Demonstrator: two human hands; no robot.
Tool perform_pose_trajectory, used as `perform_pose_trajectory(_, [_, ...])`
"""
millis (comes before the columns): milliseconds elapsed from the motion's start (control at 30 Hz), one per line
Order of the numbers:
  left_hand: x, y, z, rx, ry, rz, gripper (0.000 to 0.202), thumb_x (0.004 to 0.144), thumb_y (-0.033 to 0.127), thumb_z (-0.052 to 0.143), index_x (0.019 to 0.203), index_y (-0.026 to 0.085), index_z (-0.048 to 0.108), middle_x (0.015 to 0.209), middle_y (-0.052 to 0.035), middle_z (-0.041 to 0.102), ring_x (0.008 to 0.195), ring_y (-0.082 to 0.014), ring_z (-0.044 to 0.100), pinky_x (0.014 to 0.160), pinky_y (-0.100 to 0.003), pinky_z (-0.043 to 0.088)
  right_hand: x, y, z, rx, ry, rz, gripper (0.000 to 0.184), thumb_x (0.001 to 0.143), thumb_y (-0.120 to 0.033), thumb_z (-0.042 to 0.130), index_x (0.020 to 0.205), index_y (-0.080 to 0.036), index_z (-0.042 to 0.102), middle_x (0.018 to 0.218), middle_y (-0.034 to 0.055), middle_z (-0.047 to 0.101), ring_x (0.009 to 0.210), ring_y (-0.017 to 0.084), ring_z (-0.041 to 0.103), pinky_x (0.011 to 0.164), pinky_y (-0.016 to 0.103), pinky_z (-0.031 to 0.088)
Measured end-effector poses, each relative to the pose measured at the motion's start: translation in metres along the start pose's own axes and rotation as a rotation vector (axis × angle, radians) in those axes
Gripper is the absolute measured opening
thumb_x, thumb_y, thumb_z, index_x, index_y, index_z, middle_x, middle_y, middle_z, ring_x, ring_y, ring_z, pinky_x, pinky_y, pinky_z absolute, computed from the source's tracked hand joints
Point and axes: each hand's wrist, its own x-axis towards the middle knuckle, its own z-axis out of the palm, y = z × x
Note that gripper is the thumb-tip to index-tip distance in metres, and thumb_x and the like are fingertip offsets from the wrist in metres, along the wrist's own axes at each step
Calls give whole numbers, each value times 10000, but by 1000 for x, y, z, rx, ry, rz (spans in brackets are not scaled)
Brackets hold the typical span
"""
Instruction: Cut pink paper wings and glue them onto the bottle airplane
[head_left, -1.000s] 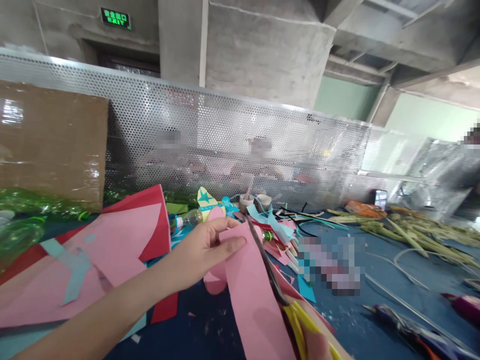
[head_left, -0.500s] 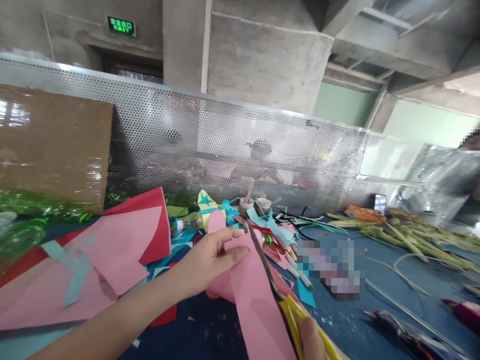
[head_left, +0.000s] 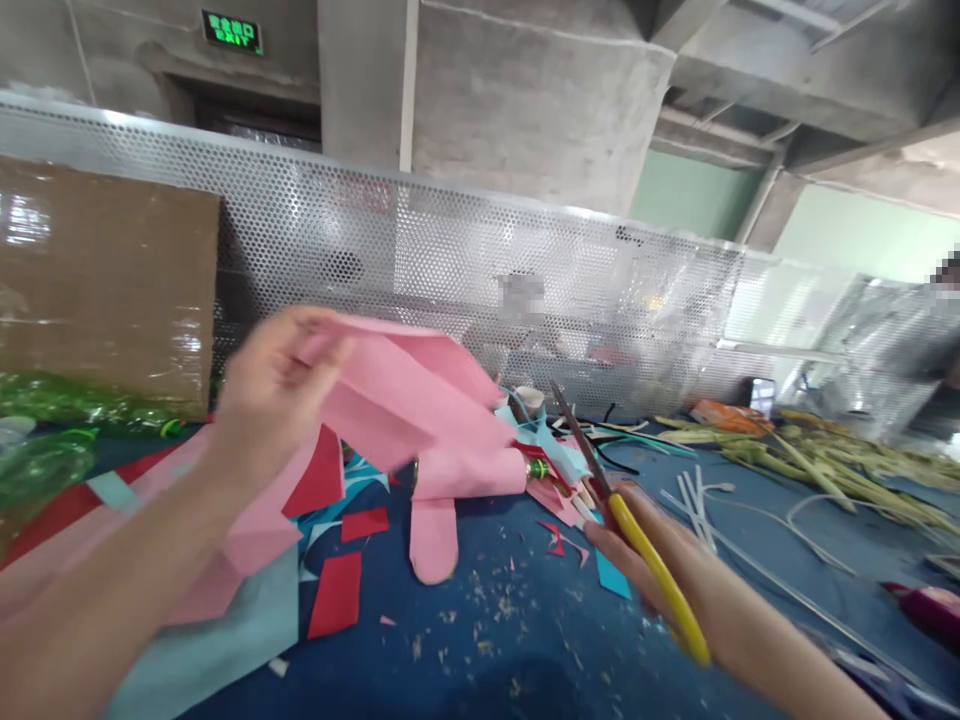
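My left hand (head_left: 281, 385) is raised at the left, its fingers pinching the end of a pink paper sheet (head_left: 405, 395). The sheet is folded or curled and slightly blurred. On the right, my right hand (head_left: 645, 545) grips scissors with yellow handles (head_left: 664, 580); their blades point up and away, apart from the paper. Between my hands lies a pink-wrapped bottle (head_left: 480, 472) with a green cap, and a round-ended pink strip (head_left: 433, 540) extends from it toward me.
Pink, red and light blue sheets (head_left: 225, 640) lie at the left, near green plastic bottles (head_left: 52, 470). Paper scraps (head_left: 334, 595) dot the blue table (head_left: 465, 650). Behind stand a perforated metal screen (head_left: 450, 240) and cardboard (head_left: 105, 280). Dry husks (head_left: 840, 470), a phone (head_left: 762, 396) and a cable are at the right.
My left hand has moved up and left, carrying the pink paper away from the scissors. My right hand has drawn the scissors to the right, uncovering the pink-wrapped bottle and table scraps.
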Motion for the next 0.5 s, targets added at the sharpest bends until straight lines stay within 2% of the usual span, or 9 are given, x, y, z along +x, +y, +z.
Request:
perform_pose_trajectory(33, [5, 0, -7, -11, 67, 56, 180, 886, 311, 622, 998, 196, 542, 943, 76, 534, 970, -96, 482, 899, -168, 347, 5, 1, -7, -153, -46, 43, 305, 964, -466, 361, 1046, -199, 482, 816, 91, 693, 634, 228, 680, 512, 302, 528])
perform_pose_trajectory(100, [16, -9, -16, -23, 158, 182, 179, 883, 242, 620, 1031, 185, 537, 992, 63, 552, 1014, -91, 511, 935, -184, 365, 13, 5, -13, -430, -171, 200, 221, 980, -355, 335, 919, -205, 486, 875, 124, 715, 790, 263, 699, 675, 352, 525])
perform_pose_trajectory(133, [22, -18, -19, -17, 238, 288, 155, 845, 196, 652, 969, 169, 562, 947, 51, 579, 954, -91, 548, 897, -190, 402, 15, 9, -14, -501, -216, 252, 205, 973, -310, 352, 882, -196, 495, 888, 149, 720, 827, 288, 701, 701, 370, 511])
perform_pose_trajectory(167, [29, -30, -20, -33, 389, 427, 153, 788, 147, 680, 907, 160, 586, 869, 43, 605, 849, -90, 579, 821, -192, 442, 16, 12, -12, -550, -255, 295, 198, 966, -285, 373, 869, -180, 511, 902, 175, 722, 846, 313, 703, 705, 383, 501])
perform_pose_trajectory(200, [35, -42, -21, -25, 412, 437, 173, 766, 113, 678, 915, 157, 601, 859, 28, 632, 807, -98, 595, 795, -209, 464, 17, 16, -9, -575, -281, 322, 191, 956, -271, 402, 872, -157, 530, 909, 205, 720, 850, 342, 704, 691, 392, 494])
perform_pose_trajectory(267, [45, -66, -20, 12, 419, 295, 200, 746, 96, 671, 929, 155, 615, 850, 12, 656, 778, -105, 605, 768, -219, 482, 15, 22, -2, -610, -306, 354, 204, 948, -257, 428, 916, -101, 556, 907, 253, 713, 848, 384, 705, 666, 407, 486])
perform_pose_trajectory(333, [50, -85, -20, 73, 380, 118, 200, 753, 109, 659, 942, 160, 617, 799, 31, 637, 726, -93, 589, 718, -202, 477, 13, 25, 3, -643, -319, 382, 241, 960, -244, 410, 985, -52, 554, 931, 280, 706, 862, 390, 706, 668, 409, 487])
perform_pose_trajectory(433, [50, -101, -27, 170, 266, -71, 176, 731, 121, 666, 901, 154, 632, 698, 53, 613, 647, -90, 569, 616, -182, 442, 10, 27, 2, -670, -331, 417, 288, 975, -236, 372, 1037, -15, 545, 946, 283, 704, 885, 378, 708, 689, 413, 497])
perform_pose_trajectory(500, [49, -106, -38, 267, 174, -193, 139, 715, 126, 662, 851, 147, 647, 638, 60, 610, 605, -94, 554, 563, -172, 405, 9, 28, -2, -684, -343, 432, 327, 979, -250, 357, 1048, 1, 555, 948, 289, 702, 898, 386, 704, 693, 430, 503])
